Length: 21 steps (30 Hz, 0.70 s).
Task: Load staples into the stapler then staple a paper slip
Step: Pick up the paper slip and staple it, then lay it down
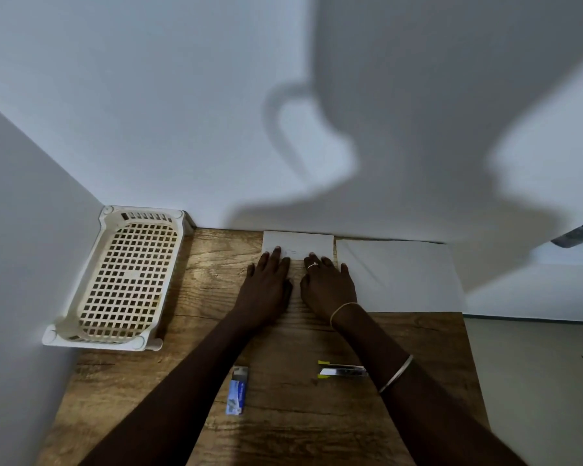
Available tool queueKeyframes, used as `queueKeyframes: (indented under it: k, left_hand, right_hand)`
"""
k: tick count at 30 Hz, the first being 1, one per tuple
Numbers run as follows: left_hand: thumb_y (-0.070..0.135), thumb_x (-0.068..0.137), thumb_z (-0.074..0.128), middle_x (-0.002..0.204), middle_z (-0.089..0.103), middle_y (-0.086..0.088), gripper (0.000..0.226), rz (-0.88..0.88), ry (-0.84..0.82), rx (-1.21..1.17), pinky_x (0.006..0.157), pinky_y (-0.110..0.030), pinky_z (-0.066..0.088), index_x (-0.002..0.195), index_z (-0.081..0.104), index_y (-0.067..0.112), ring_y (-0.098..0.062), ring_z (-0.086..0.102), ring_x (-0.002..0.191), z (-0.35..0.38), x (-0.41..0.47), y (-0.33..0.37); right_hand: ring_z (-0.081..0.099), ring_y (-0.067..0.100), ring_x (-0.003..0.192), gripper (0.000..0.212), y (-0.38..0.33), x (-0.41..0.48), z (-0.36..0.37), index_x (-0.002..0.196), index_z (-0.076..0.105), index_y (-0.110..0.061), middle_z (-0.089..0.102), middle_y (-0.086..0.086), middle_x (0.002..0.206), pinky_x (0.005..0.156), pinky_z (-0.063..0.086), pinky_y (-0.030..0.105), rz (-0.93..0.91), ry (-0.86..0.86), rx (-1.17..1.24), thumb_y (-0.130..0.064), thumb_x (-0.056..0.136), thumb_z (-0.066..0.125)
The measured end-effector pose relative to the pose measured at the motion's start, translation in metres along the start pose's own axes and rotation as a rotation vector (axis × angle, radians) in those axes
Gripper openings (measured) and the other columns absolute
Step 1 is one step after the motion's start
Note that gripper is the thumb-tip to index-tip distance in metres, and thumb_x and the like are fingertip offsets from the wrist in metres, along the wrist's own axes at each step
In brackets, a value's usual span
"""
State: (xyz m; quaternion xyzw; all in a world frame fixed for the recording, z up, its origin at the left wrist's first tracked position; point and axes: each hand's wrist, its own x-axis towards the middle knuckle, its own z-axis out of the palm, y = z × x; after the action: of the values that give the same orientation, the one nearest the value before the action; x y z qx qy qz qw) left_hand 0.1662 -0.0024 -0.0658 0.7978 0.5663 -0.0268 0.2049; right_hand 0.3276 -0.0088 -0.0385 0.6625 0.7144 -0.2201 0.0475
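A small white paper slip (298,243) lies flat at the far edge of the wooden table, against the wall. My left hand (266,280) and my right hand (327,284) lie flat side by side, straight fingertips resting on the slip's near edge. A yellow and metal stapler (340,370) lies nearer to me under my right forearm, partly hidden by it. A blue and white staple box (238,391) lies on the table beside my left forearm. Neither hand holds anything.
A cream plastic basket (122,280) with a grid bottom stands at the table's left, against the wall corner. A larger white sheet (401,274) lies at the back right of the wooden table (283,432). The table's right edge drops to a pale floor.
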Motion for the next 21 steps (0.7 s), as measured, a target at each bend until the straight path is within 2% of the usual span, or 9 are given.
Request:
queueKeyframes:
  k: [9,12,16,21]
  left_hand:
    - [0.033,0.108,0.04,0.172,0.001,-0.014,0.062,0.0,0.006,-0.013,0.126,-0.055,0.015,0.162,0.019,0.011,-0.035,0.004,0.158,-0.006,-0.002,0.004]
    - [0.028,0.107,0.044,0.171,0.008,-0.015,0.06,0.004,0.062,-0.047,0.125,-0.055,0.018,0.161,0.023,0.013,-0.034,0.006,0.158,-0.008,-0.006,0.004]
    - [0.009,0.101,0.051,0.167,0.027,-0.016,0.053,0.032,0.213,-0.213,0.123,-0.047,0.028,0.153,0.042,0.011,-0.033,0.023,0.155,-0.013,-0.019,0.004]
    - [0.004,0.096,0.056,0.161,0.04,-0.012,0.048,0.018,0.276,-0.351,0.115,-0.04,0.041,0.143,0.055,0.012,-0.028,0.04,0.147,-0.016,-0.047,0.0]
  right_hand:
    - [0.023,0.023,0.152,0.056,0.003,-0.001,0.001,0.156,0.028,-0.017,0.026,0.001,0.165,0.122,0.017,0.056,-0.016,0.011,-0.011,-0.033,0.103,0.036]
    - [0.023,0.023,0.152,0.056,0.004,-0.004,0.002,0.155,0.031,-0.018,0.029,0.001,0.164,0.123,0.017,0.053,-0.033,0.072,0.001,-0.033,0.102,0.037]
    - [0.035,0.023,0.147,0.053,0.002,-0.015,0.0,0.151,0.039,-0.017,0.04,0.004,0.159,0.121,0.022,0.048,-0.042,0.195,0.045,-0.03,0.101,0.041]
    - [0.057,0.023,0.128,0.049,-0.006,-0.041,0.0,0.145,0.047,-0.018,0.058,0.006,0.144,0.118,0.028,0.044,-0.054,0.282,0.079,-0.028,0.098,0.048]
